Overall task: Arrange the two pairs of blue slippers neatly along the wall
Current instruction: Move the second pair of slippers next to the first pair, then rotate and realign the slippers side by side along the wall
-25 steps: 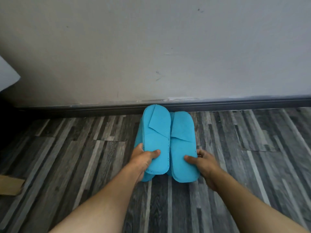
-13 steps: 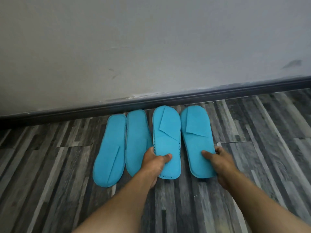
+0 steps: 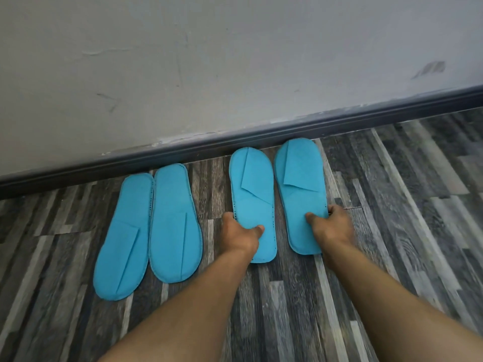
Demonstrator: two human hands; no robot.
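Four flat blue slippers are lying on the floor [image 3: 392, 205], all close to the dark skirting board [image 3: 235, 145] at the foot of the scuffed grey wall [image 3: 209, 61]. They are thin, felt-like, oval soles with stitch holes showing along the edges, each with a folded fabric flap across it. No writing or label is showing on any of them.

The far-left slipper [image 3: 122, 239] and the one beside it [image 3: 173, 226] are touching side by side, toes pointing away from the skirting board. The left hand [image 3: 241, 235] is pinching the heel half of the third slipper [image 3: 252, 194], thumb on top. The right hand [image 3: 330, 226] is clamping the fourth slipper [image 3: 300, 189] the same way; its tip is touching the skirting board. The floor is showing streaky grey wood-look planks.
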